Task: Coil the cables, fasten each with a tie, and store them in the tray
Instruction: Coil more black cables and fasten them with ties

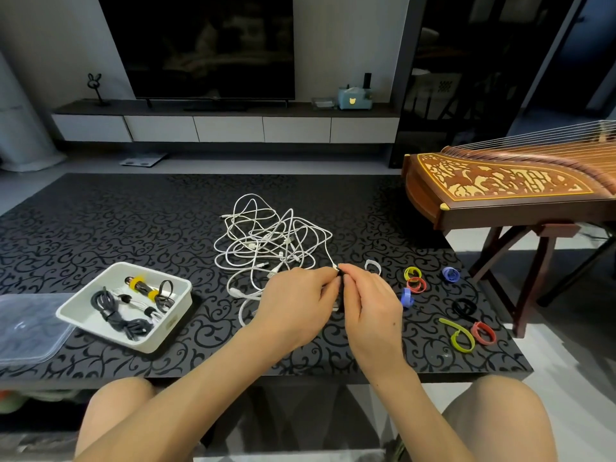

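A tangle of white cables (266, 241) lies in the middle of the black patterned table (100, 221). My left hand (296, 303) and my right hand (370, 305) meet just in front of the tangle. Both pinch a small black tie (339, 286) at the end of one white cable. The white tray (173, 325) at the front left holds several coiled dark cables fastened with yellow and black ties (141, 284). Loose ties lie to the right: white (373, 265), yellow (458, 335), red (483, 333), blue (450, 274) and black (464, 308).
A clear plastic lid (26, 328) lies left of the tray at the table's edge. A wooden zither (513, 185) on a stand sits beyond the table's right corner. My knees show below the near table edge.
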Demonstrator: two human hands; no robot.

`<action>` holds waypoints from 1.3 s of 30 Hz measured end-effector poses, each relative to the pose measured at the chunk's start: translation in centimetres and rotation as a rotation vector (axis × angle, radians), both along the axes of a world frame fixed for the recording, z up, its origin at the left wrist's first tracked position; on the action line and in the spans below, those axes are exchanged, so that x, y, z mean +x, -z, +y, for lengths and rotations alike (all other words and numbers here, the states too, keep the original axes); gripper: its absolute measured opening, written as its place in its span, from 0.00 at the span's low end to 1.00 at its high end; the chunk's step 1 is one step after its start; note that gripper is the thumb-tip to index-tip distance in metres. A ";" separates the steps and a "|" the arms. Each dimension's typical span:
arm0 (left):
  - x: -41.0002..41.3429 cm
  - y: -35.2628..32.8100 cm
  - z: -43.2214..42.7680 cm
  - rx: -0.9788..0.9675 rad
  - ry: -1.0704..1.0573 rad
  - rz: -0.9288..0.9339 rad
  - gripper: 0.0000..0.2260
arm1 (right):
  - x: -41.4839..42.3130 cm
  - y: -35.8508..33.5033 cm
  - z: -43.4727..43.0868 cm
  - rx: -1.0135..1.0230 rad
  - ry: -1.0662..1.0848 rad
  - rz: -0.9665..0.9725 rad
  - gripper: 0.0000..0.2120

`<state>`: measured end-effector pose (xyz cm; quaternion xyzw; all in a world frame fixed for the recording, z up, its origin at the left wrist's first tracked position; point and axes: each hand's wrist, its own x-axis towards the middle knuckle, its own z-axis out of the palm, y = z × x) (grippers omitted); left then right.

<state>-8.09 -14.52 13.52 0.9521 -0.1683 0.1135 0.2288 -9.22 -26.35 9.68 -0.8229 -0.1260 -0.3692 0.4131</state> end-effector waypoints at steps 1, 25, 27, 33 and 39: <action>0.0 0.1 0.0 0.056 0.003 -0.012 0.12 | 0.0 0.1 0.0 -0.014 -0.011 0.005 0.15; 0.3 -0.6 0.8 0.247 0.076 0.229 0.04 | 0.1 -2.9 -2.3 -0.550 -0.016 -0.230 0.04; 0.7 -1.0 1.0 0.134 0.102 0.301 0.11 | 0.3 -3.5 -2.8 -0.607 -0.005 -0.268 0.04; -0.2 0.2 -0.5 0.405 0.155 0.148 0.04 | 3.4 -6.3 -3.1 -0.700 -0.010 -0.185 0.03; -0.6 1.5 0.7 0.438 0.290 -0.156 0.04 | 4.3 -7.2 -2.3 -0.418 -0.162 0.205 0.08</action>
